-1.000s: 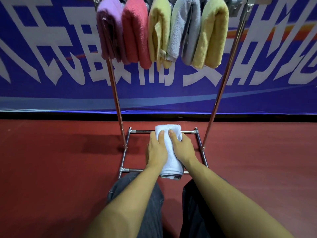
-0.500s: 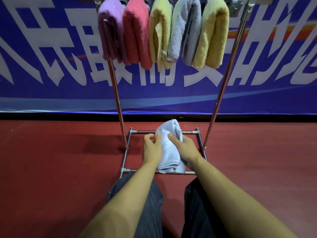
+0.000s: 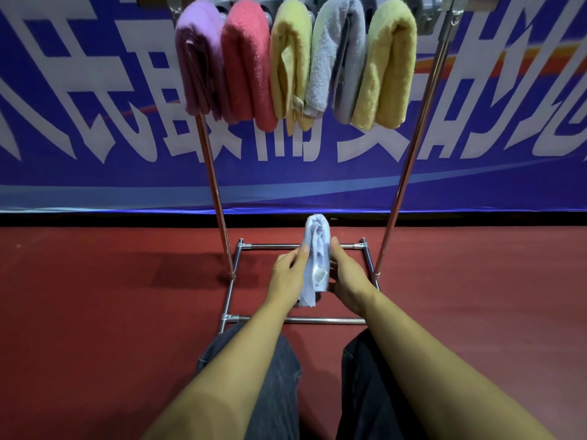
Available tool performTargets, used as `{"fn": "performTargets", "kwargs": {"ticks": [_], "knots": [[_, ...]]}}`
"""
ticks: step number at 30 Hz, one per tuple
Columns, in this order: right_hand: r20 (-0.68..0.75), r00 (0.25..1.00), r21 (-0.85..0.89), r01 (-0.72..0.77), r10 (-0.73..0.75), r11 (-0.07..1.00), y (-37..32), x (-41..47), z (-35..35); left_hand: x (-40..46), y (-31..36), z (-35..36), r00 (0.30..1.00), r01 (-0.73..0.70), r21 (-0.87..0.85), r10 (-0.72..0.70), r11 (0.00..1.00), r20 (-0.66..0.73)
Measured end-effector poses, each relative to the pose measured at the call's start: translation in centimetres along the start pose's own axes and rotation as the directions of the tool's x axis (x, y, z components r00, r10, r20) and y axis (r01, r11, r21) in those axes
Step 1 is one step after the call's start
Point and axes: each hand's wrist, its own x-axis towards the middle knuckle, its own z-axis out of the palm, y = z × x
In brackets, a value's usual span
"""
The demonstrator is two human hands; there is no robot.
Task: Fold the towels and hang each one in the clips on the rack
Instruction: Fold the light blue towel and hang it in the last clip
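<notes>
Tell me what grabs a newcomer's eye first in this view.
Five folded towels hang in a row along the top of the rack: purple, red, yellow, grey and a second yellow one. Low at centre, the left hand and right hand hold a pale towel upright between them, above the rack's base frame on the red floor.

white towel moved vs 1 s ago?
Yes. The white towel has been turned up on edge between both hands; its top now rises well past the rack base's far bar.
</notes>
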Motion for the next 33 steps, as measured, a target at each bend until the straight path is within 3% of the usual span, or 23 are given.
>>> {"fn": "performTargets", "kwargs": {"ticks": [7, 10, 14, 22, 26, 29, 33], "knots": [[0.016, 0.996, -0.141, 0.088, -0.087, 0.986, -0.1, -0.4, 0.3, -0.1, 0.7, 0.2, 0.997, 0.066, -0.154, -0.072, 0.986, -0.031], [-0.027, 0.991, -0.19, 0.125, -0.132, 0.974, 0.1, -0.5, 0.2, -0.4, 0.6, 0.4, 1.0, 0.02, -0.177, -0.023, 0.984, -0.012], [-0.066, 0.98, -0.201, 0.171, -0.188, 0.964, 0.1, -0.6, 0.1, -0.3, 0.3, 0.7, 0.996, 0.001, -0.216, -0.02, 0.976, -0.086], [-0.07, 0.945, -0.371, 0.273, -0.32, 0.887, -1.6, -1.4, -1.0, -0.3, 1.9, 0.9, 0.985, -0.079, -0.14, 0.056, 0.987, -0.162], [-0.096, 0.93, -0.31, 0.311, -0.355, 0.898, -4.8, -2.5, -1.7, -0.7, 5.9, 1.6, 0.993, -0.099, -0.111, 0.091, 0.989, -0.078], [-0.067, 0.922, -0.217, 0.358, -0.38, 0.908, -7.9, -3.8, -2.1, -1.3, 9.4, 2.8, 0.996, -0.092, -0.187, 0.091, 0.978, -0.015], [-0.117, 0.897, -0.263, 0.386, -0.427, 0.884, -11.4, -5.3, -3.0, -1.7, 13.2, 4.2, 0.994, -0.107, -0.205, 0.098, 0.973, -0.053]]}}
